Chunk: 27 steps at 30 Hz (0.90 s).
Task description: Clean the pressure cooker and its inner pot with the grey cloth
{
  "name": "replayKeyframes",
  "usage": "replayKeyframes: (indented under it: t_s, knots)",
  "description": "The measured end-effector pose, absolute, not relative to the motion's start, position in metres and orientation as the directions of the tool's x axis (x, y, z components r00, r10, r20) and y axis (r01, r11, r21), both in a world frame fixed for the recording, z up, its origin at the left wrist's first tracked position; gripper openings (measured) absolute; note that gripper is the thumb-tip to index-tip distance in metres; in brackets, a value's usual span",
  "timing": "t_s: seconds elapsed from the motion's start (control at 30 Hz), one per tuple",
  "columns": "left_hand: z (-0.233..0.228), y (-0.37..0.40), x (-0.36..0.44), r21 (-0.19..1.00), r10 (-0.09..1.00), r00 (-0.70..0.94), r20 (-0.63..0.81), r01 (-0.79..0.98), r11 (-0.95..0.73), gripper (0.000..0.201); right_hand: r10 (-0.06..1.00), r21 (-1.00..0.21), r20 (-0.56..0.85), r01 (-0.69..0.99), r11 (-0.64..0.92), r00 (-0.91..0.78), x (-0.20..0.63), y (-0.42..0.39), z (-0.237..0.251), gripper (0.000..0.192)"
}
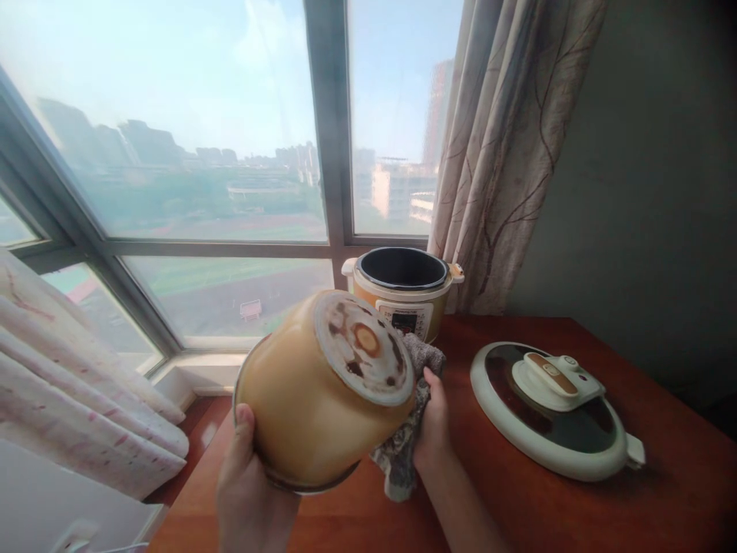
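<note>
**Golden inner pot held tilted, cloth at its side**

Golden inner pot [314,399] is raised above the wooden table [662,507], stained base facing up. Left hand [247,491] grips its rim. Right hand [433,422] is closed on a grey cloth [410,430], pressed against the pot wall. Cooker body [403,296] and lid [553,407] rest on the table behind.

A wide window [190,153] fills the left — hazy daylight, city blocks beyond. Patterned curtains [507,146] hang beside a grey-green wall [650,192] — below, a reddish wooden worktop [679,507].
</note>
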<state>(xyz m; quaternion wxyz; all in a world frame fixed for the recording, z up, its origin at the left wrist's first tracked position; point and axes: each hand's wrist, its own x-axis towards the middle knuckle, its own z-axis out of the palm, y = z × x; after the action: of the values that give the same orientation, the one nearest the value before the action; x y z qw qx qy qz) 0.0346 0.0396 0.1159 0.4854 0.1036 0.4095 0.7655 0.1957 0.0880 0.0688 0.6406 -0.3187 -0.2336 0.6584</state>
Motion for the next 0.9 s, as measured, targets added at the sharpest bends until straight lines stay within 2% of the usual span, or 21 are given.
replayKeyframes:
  t_s: [0.1,0.3,0.4,0.57,0.73,0.8,0.9]
  knots:
    - [0.122,0.04,0.042,0.705,0.801,-0.527,-0.285,-0.681,-0.197,0.039,0.98,-0.604,-0.2,-0.785,-0.139,-0.02,0.192,0.092,0.073,0.053]
    - [0.122,0.042,0.059,0.714,0.778,-0.588,-0.222,-0.641,-0.282,0.04,0.941,-0.575,-0.322,-0.811,-0.108,0.103,0.167,0.068,0.075,0.043]
    - [0.116,0.04,0.066,0.76,0.759,-0.625,-0.184,-0.579,-0.293,0.044,0.923,-0.549,-0.376,-0.821,-0.155,0.078,0.153,0.046,0.076,0.046]
    - [0.114,0.038,0.073,0.793,0.745,-0.649,-0.152,-0.531,-0.3,0.053,0.916,-0.493,-0.396,-0.828,-0.268,-0.062,0.15,0.032,0.073,0.053]
    - [0.12,0.032,0.053,0.802,0.781,-0.601,-0.168,-0.544,-0.246,0.061,0.92,-0.409,-0.388,-0.884,-0.227,-0.057,0.178,0.068,0.074,0.04]
    - [0.119,0.027,0.036,0.833,0.817,-0.55,-0.173,-0.524,-0.176,0.064,0.931,-0.433,-0.362,-0.876,-0.212,-0.047,0.192,0.086,0.073,0.037]
    - [0.115,0.017,0.01,0.91,0.9,-0.41,-0.15,-0.414,-0.037,0.058,0.948,-0.597,-0.319,-0.771,-0.219,-0.023,0.214,0.106,0.071,0.033]
